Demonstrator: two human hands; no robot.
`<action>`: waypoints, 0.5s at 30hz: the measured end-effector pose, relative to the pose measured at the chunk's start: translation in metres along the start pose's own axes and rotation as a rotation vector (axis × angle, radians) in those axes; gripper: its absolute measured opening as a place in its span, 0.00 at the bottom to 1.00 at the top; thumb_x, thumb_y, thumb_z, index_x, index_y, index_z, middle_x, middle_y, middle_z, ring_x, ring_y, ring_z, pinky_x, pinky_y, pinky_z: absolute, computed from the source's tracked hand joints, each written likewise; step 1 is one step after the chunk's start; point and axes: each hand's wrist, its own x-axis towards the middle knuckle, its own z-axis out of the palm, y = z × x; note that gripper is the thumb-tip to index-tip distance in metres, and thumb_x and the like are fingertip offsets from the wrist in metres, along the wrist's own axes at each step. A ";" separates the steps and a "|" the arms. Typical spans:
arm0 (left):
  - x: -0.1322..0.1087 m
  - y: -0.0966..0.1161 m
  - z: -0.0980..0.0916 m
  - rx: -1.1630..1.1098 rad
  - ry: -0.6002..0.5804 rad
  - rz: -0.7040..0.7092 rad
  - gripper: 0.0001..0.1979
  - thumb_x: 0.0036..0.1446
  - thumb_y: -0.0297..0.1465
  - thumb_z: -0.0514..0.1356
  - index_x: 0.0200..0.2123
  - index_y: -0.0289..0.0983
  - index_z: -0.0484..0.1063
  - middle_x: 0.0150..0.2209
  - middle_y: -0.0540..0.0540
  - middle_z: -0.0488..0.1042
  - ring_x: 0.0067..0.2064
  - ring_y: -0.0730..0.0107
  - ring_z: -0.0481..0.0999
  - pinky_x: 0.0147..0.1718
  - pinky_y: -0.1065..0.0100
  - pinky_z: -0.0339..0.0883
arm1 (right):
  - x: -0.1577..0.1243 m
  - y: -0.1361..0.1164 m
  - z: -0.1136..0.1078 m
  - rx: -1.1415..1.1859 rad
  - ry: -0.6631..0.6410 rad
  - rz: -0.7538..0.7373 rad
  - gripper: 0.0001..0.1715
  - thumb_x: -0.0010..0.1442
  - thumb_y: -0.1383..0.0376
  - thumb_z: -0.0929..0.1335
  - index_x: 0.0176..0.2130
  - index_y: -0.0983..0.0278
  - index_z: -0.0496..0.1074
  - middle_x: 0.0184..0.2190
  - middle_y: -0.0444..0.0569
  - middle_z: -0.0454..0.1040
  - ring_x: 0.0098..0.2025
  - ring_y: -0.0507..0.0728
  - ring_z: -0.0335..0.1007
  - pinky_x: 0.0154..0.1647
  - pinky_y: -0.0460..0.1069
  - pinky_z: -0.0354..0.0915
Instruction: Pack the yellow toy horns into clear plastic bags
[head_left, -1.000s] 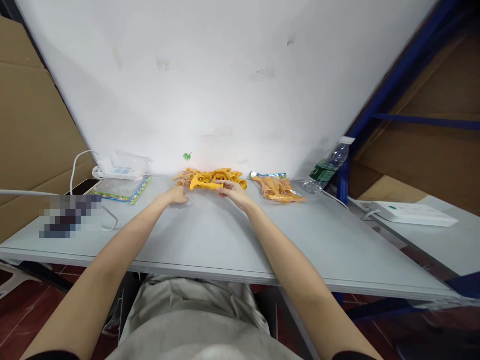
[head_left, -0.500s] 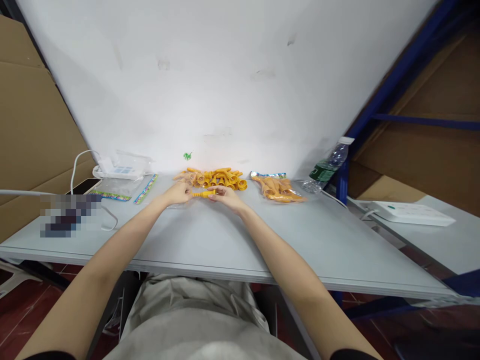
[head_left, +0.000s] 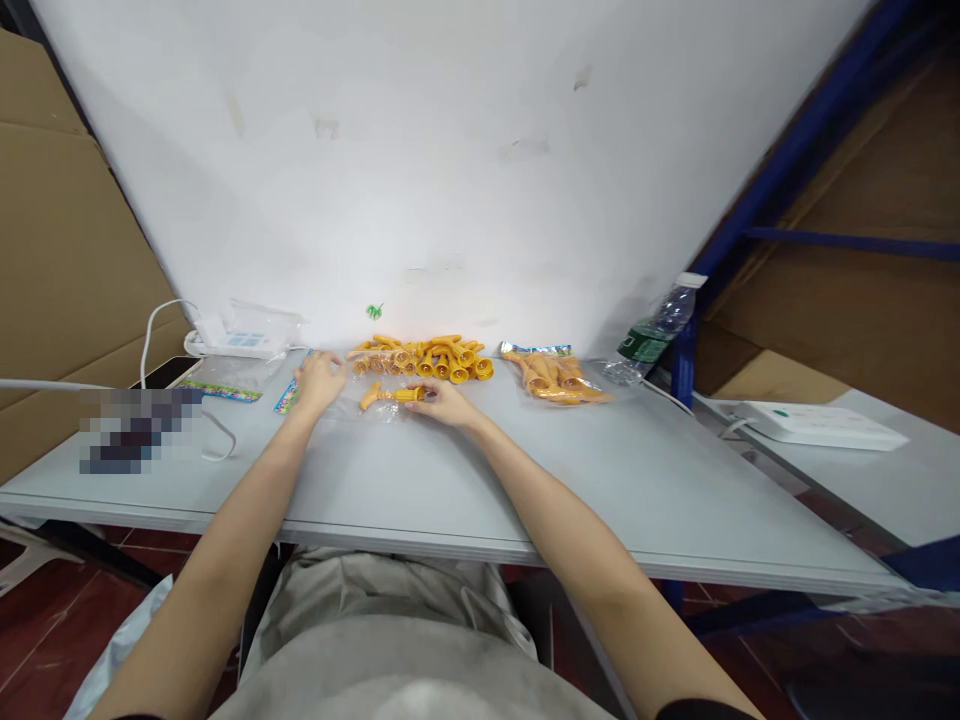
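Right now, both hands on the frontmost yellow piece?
No, only the right hand holds that yellow piece; the left hand is apart from it.

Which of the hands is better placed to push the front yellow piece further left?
Right, most likely: the right hand holds the yellow piece by its right end, while the left hand is apart from it, at the left end of a clear bag.

A: What is the right hand [head_left: 441, 403] holding?
B: It is gripping a yellow piece [head_left: 407, 395], one end overlapping a clear bag [head_left: 341, 408].
A: Left hand [head_left: 319, 380]?
B: Resting at the bag's printed strip [head_left: 284, 398], grip unclear. Yellow pieces [head_left: 452, 362] are lying along the surface's [head_left: 465, 490] far edge; a bottle [head_left: 646, 342] is standing near its far right corner.
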 end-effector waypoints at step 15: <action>0.010 -0.040 -0.001 -0.615 -0.150 -0.267 0.22 0.48 0.27 0.57 0.49 0.34 0.73 0.26 0.48 0.76 0.27 0.70 0.74 0.26 0.72 0.64 | -0.003 -0.012 0.001 0.194 -0.048 -0.055 0.22 0.44 0.61 0.74 0.41 0.66 0.75 0.38 0.50 0.77 0.40 0.57 0.72 0.47 0.53 0.66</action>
